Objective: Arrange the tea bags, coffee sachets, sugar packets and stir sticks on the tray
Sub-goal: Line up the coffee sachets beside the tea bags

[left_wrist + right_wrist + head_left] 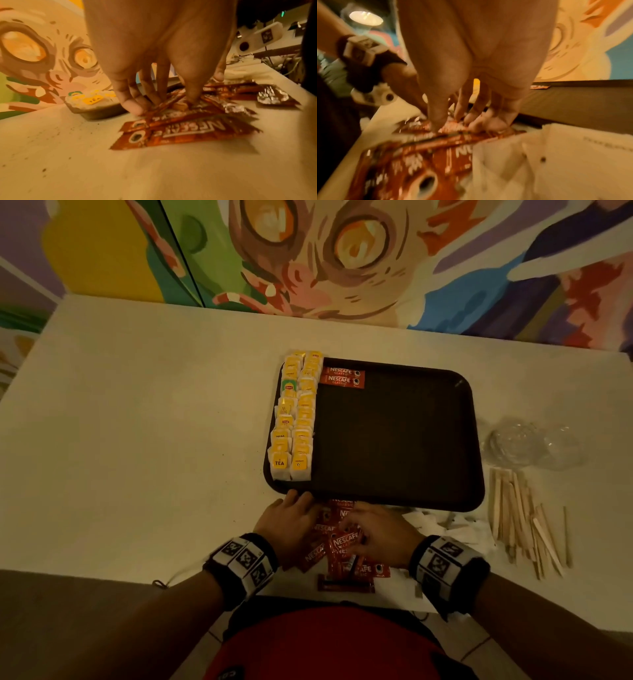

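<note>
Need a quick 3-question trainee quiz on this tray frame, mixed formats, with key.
1. True or false: the stir sticks already lie on the tray.
2. How many coffee sachets lie on the tray?
A. none
B. two
C. five
3. Fill in: the tea bags stand in two columns along the tray's ___ edge.

Key
1. False. They lie on the table, right of the tray.
2. B. Two sachets sit by the tea bags at the far end. The left hand and right hand work the loose sachet pile in front of the tray.
3. Left.
</note>
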Action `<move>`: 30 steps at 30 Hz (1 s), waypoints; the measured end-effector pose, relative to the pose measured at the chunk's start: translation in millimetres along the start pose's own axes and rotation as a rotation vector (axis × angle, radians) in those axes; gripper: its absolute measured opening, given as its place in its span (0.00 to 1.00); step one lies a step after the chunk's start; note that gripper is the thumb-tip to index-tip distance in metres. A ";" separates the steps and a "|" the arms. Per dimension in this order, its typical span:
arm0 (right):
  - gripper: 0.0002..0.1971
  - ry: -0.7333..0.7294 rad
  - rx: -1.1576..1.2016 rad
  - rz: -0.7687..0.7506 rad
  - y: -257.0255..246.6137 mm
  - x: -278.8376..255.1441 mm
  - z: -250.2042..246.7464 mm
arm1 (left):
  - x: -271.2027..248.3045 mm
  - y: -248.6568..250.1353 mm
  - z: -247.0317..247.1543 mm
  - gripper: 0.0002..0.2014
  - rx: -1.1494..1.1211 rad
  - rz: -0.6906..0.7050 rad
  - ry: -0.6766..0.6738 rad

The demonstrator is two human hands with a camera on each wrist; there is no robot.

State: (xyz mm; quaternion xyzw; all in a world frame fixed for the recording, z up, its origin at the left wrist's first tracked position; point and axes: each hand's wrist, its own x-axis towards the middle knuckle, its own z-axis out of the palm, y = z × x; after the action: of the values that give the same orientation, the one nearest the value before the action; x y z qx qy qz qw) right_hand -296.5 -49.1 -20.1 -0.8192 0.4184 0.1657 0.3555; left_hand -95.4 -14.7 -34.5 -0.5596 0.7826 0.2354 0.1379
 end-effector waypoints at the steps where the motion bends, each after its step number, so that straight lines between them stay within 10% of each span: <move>1: 0.21 0.012 -0.040 -0.001 -0.2 1.7 3.7 | 0.9 0.8 0.3 0.29 0.001 0.000 -0.001; 21: 0.05 0.275 0.359 -0.002 7.2 10.4 2.9 | -4.2 1.4 -11.6 0.26 0.120 0.004 0.003; 25: 0.08 0.375 0.524 -0.005 8.1 11.4 -6.3 | -6.4 -7.6 -26.4 0.28 -0.060 -0.012 -0.060; 30: 0.03 0.435 0.720 0.015 8.8 14.7 -19.9 | -6.5 -22.6 -42.0 0.06 -0.499 0.006 -0.050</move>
State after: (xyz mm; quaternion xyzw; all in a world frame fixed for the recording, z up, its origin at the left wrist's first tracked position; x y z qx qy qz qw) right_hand -295.3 -75.3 -18.7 -0.6554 0.5207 -0.1655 0.5214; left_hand -69.9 -37.3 -0.5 -0.5679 0.6983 0.4355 0.0138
